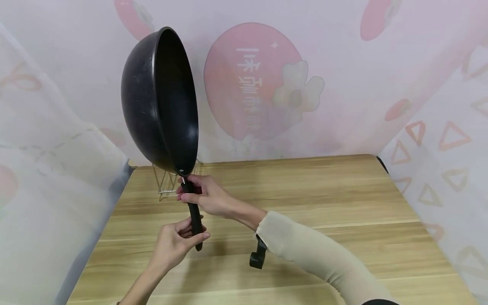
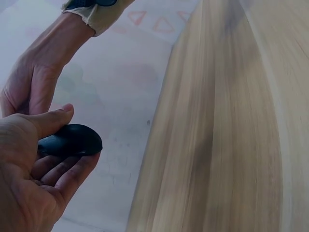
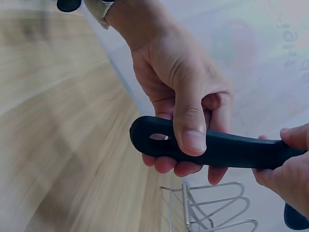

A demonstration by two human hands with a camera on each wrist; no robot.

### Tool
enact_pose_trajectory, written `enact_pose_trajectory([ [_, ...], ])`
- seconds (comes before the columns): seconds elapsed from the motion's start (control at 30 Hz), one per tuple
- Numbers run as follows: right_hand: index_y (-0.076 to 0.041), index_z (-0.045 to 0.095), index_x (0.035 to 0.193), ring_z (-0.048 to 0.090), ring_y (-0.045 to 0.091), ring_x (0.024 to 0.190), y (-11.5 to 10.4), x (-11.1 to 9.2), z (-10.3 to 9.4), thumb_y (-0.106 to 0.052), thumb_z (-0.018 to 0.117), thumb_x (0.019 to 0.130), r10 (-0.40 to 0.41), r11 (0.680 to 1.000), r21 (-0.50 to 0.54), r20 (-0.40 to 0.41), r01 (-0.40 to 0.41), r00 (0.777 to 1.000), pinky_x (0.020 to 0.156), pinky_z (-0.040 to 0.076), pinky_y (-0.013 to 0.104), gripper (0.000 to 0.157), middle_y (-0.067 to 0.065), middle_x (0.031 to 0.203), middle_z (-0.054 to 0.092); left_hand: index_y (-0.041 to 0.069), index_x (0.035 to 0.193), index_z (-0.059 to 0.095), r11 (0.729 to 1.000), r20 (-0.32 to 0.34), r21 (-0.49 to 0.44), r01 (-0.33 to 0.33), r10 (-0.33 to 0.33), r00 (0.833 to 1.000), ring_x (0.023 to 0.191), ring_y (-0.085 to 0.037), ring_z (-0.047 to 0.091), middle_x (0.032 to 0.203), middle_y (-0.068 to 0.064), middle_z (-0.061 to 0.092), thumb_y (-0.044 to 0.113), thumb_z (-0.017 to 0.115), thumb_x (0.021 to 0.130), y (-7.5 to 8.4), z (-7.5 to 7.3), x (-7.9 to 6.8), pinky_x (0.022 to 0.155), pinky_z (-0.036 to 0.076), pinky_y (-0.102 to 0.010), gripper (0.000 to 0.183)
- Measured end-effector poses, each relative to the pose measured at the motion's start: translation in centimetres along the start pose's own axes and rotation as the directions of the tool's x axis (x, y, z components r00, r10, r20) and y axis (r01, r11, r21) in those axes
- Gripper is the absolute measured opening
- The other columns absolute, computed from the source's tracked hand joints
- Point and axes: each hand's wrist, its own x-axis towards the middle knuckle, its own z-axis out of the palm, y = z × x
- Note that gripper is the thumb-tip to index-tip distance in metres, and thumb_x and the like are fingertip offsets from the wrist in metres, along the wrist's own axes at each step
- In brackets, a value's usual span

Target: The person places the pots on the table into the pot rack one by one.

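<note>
The right hand [image 1: 211, 197] grips the handle [image 1: 194, 209] of a black wok [image 1: 141, 93]; below, the left hand [image 1: 171, 245] pinches it near its end. A wire rack [image 3: 186, 205] sits beyond both grips.

Left hand [image 1: 173, 243] and right hand [image 1: 210, 197] both grip, near each other.

Plain cream sleeve [image 1: 309, 241], softly creased, curved black wrist mount [image 1: 258, 256]

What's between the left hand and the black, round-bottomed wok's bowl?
In the head view: the upper part of the slim black handle, gripped by the right hand.
</note>
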Motion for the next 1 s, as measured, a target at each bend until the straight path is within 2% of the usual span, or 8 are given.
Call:
enact_pose_trajectory([
  [0.07,0.004,0.058,0.139,0.074,0.028,0.117,0.2,0.3,0.3,0.003,0.06,0.106,-0.001,1.0,0.015,0.006,0.001,1.0,0.096,0.059,0.024,0.033,0.022,0.124,0.07,-0.004,0.125,0.075,1.0,-0.004,0.011,0.001,-0.001,1.0,0.09,-0.01,0.079,0.096,-0.011,0.081,0.01,0.092,0.083,-0.2,-0.3,-0.1,0.078,0.063,-0.022,0.047],
  [0.2,0.003,0.06,0.134,0.074,0.015,0.11,0.5,0.9,0.9,0.002,0.061,0.105,-0.006,1.0,0.019,0.019,0.005,1.0,0.096,0.059,0.023,0.029,0.017,0.119,0.071,-0.006,0.123,0.075,0.999,-0.021,0.043,-0.02,0.021,1.0,0.088,-0.01,0.079,0.094,-0.009,0.081,0.008,0.091,0.083,-0.7,-1.1,-0.4,0.076,0.063,-0.022,0.046],
  [0.37,0.002,0.061,0.134,0.073,0.006,0.103,0.8,1.6,1.8,0.002,0.062,0.105,-0.002,0.999,0.034,0.022,0.001,1.0,0.094,0.059,0.022,0.029,0.011,0.115,0.072,-0.007,0.123,0.074,0.996,-0.026,0.078,-0.047,0.05,0.998,0.087,-0.009,0.079,0.093,-0.009,0.081,0.009,0.091,0.084,-1.0,-2.1,-0.8,0.075,0.063,-0.021,0.045],
  [0.6,0.004,0.059,0.136,0.074,0.007,0.104,1.3,2.3,2.8,0.003,0.06,0.105,0.012,0.996,0.092,0.042,-0.016,0.999,0.095,0.058,0.021,0.031,0.025,0.126,0.071,-0.007,0.123,0.074,0.995,-0.042,0.099,-0.017,0.021,0.999,0.087,-0.008,0.079,0.093,-0.008,0.081,0.011,0.091,0.084,-1.4,-3.1,-1.4,0.075,0.062,-0.02,0.046],
  [0.8,0.005,0.059,0.135,0.074,0.009,0.103,2.1,2.4,3.3,0.004,0.061,0.104,0.03,0.991,0.128,0.036,-0.034,0.999,0.096,0.059,0.024,0.03,0.023,0.123,0.071,-0.006,0.125,0.074,0.991,-0.033,0.133,0.012,-0.008,0.999,0.088,-0.01,0.079,0.095,-0.007,0.082,0.017,0.091,0.085,-1.9,-3.4,-1.7,0.074,0.062,-0.019,0.049],
  [1.0,0.005,0.058,0.141,0.075,0.024,0.113,2.9,2.4,3.6,0.005,0.06,0.105,0.049,0.989,0.138,0.039,-0.054,0.998,0.096,0.058,0.021,0.036,0.026,0.128,0.069,-0.007,0.125,0.074,0.986,-0.027,0.165,0.008,-0.004,1.0,0.087,-0.011,0.079,0.094,-0.004,0.082,0.017,0.091,0.086,-2.5,-3.4,-1.9,0.073,0.062,-0.019,0.048],
])
